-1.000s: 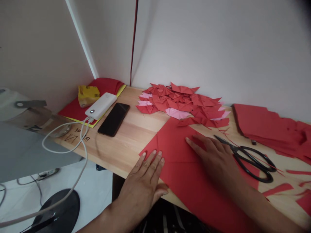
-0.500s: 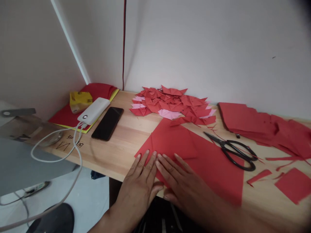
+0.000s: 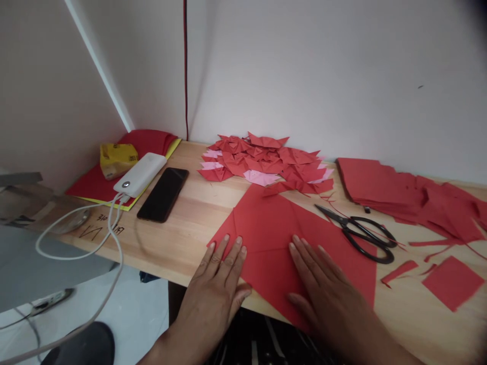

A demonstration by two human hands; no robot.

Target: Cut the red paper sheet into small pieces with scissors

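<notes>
A sheet of red paper (image 3: 266, 263) with fold creases lies on the wooden table, its near edge at the table's front. My left hand (image 3: 215, 289) rests flat on the paper's left corner, fingers extended. Farther right, my right hand (image 3: 327, 289) lies palm down on the red sheet, fingers stretched forward and thumb apart. Neither hand grips anything. Black-handled scissors (image 3: 361, 230) rest partly on the sheet, to the right and beyond my right hand. Behind the sheet is a pile of folded red and pink paper pieces (image 3: 262, 159).
To the left are a black phone (image 3: 163, 195), a white power bank (image 3: 140, 175) with cables, and a yellow packet (image 3: 117, 159) on red and yellow sheets. A stack of red paper (image 3: 369, 180), thin scraps and a small red square (image 3: 453, 283) lie at right. A wall stands behind.
My right hand has slid right across the red paper, away from my left hand, which stays at the left corner. The view has shifted slightly.
</notes>
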